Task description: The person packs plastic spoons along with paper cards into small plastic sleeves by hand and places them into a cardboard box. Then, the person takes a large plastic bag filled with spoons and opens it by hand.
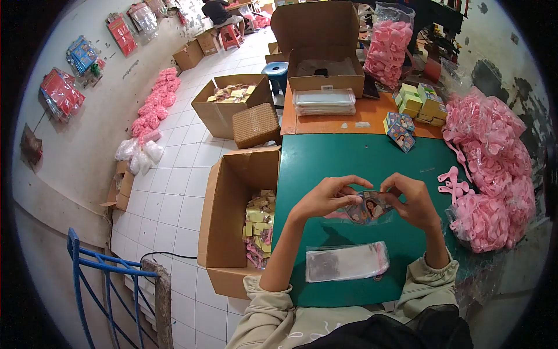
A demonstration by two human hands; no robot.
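Observation:
Above the green table (325, 157), my left hand (326, 198) pinches the left side of a small clear plastic bag (371, 208) with a printed picture card in it. My right hand (411, 199) has its fingers closed on the bag's right upper edge. Something pink shows at the bag's left end, partly behind my left fingers. Just below my hands lies a stack of flat clear plastic bags (343, 263). A few loose pink spoon-like pieces (453, 183) rest to the right of my right hand. Farther back are several picture cards (401, 138).
Large clear bags of pink pieces (488, 174) crowd the table's right side. An open carton (218, 232) with yellow packets stands left of the table. Small yellow boxes (427, 102) and a brown box (322, 70) sit behind. A seated person (218, 13) is far back.

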